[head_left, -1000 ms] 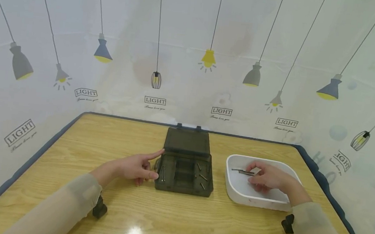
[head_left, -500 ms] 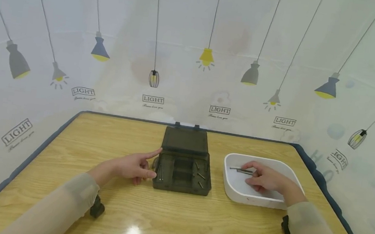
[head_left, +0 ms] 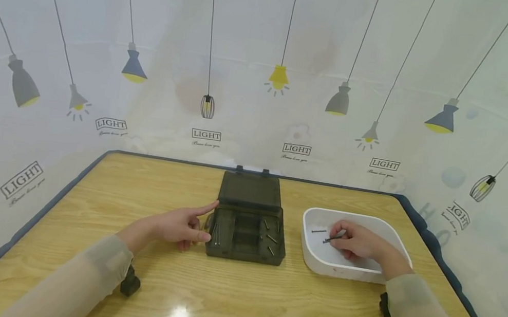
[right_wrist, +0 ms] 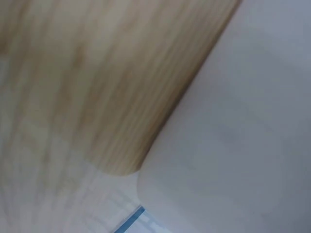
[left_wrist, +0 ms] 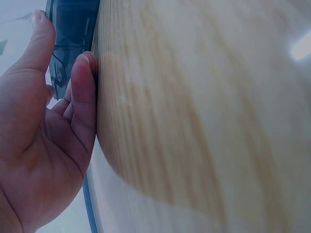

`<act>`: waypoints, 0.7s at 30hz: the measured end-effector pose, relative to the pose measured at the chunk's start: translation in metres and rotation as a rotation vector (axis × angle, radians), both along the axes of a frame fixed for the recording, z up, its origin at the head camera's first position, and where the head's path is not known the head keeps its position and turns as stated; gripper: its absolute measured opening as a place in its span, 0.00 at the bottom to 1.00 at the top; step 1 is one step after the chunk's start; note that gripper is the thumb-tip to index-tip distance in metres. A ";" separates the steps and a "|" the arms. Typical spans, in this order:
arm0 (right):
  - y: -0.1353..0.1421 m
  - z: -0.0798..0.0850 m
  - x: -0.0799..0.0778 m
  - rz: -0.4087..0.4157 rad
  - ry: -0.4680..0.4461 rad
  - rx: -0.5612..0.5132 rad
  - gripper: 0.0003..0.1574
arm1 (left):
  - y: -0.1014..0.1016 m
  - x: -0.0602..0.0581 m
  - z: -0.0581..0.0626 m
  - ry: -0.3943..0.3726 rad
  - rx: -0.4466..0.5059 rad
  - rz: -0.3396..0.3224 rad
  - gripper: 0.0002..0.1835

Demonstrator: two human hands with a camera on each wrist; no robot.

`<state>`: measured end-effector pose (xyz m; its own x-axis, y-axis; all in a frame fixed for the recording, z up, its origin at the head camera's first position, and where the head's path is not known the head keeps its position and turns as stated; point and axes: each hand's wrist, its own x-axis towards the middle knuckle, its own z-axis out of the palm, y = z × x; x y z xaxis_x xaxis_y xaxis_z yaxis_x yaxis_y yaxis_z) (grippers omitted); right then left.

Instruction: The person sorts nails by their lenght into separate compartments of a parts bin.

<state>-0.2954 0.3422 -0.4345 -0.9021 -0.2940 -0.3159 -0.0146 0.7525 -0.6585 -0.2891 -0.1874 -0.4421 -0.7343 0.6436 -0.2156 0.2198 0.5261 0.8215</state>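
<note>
Midway across the glossy yellow-brown wood worktop [head_left: 221,297] sits a smoky, see-through plastic compartment case [head_left: 244,255], its lid [head_left: 251,189] folded back toward 12 o'clock. At the case's 9 o'clock side, the left hand [head_left: 177,227] has its thumb and one finger extended and well apart at the edge, pinching nothing; whether both tips touch it I cannot tell. At the case's 3 o'clock stands a white, round-cornered tray [head_left: 362,274], and inside it the right hand [head_left: 357,241] pinches one or more slim dark metal screws [head_left: 331,239] between thumb and finger, the exact count hidden. Judging by how things lie, the filling looks well along: long thin silvery screws [head_left: 218,234] already lie in the 9 o'clock compartment, and several shorter metal screws [head_left: 272,239] are scattered in the 3 o'clock one. Left to shift, apparently, are the pieces in the right hand and one loose slim screw [head_left: 319,231] in the tray. On the pale printed backdrop [head_left: 248,122], boxed labels [head_left: 206,135] at 10, 11, 1 and 2 o'clock from the case read "LIGHT"; the script beneath is too small to read surely. No brand shows on case or tray.
</note>
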 end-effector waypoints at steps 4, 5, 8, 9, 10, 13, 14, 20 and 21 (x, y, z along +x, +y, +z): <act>-0.002 0.000 0.000 -0.005 0.010 0.014 0.12 | 0.000 -0.001 0.000 -0.002 -0.002 0.001 0.55; -0.003 0.001 0.000 -0.010 0.016 0.023 0.11 | -0.001 -0.001 0.000 -0.003 -0.002 0.001 0.55; -0.004 0.001 0.000 -0.017 0.038 0.057 0.10 | -0.001 -0.002 -0.001 0.000 -0.002 0.000 0.55; -0.005 0.001 0.000 -0.019 0.047 0.068 0.10 | -0.001 -0.002 0.000 0.001 -0.002 -0.001 0.55; -0.005 0.001 0.000 -0.023 0.054 0.079 0.09 | -0.001 -0.002 0.000 0.000 -0.001 -0.001 0.55; -0.005 0.001 0.000 -0.017 0.074 0.098 0.10 | -0.001 -0.001 -0.001 0.002 0.001 -0.002 0.55; -0.005 0.002 0.000 -0.012 0.081 0.101 0.10 | -0.001 -0.001 -0.001 0.002 0.000 -0.003 0.55; -0.005 0.003 0.003 0.016 0.101 0.100 0.10 | -0.001 -0.002 -0.002 -0.004 0.000 -0.004 0.55; -0.005 0.002 0.003 0.020 0.103 0.099 0.10 | -0.001 -0.003 -0.003 -0.005 0.000 -0.003 0.55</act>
